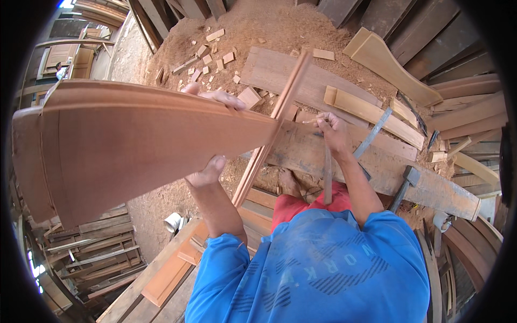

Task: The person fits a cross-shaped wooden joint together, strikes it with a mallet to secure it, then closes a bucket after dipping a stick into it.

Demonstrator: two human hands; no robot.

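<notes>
A large reddish-brown wooden panel point(145, 148) with a moulded upper edge reaches from the far left toward the middle. My left hand point(207, 171) is closed round it, fingers over the far edge and thumb on the near edge. At the panel's narrow end a long moulded wooden strip point(253, 175) crosses it slantwise. To the right of that strip, my right hand point(335, 132) pinches a thin, light-coloured sliver point(312, 120); its exact kind is too small to tell. Under both lies a thick worn plank point(366, 169), with a narrow wooden stick point(328, 177) below my right hand.
A hammer point(404, 188) rests against the plank at right, near a flat grey metal bar point(374, 132). Offcuts point(249, 97) and sawdust cover the ground beyond. Curved boards point(398, 67) lie at far right, stacked timber point(102, 247) at lower left. Another person point(61, 71) appears far left.
</notes>
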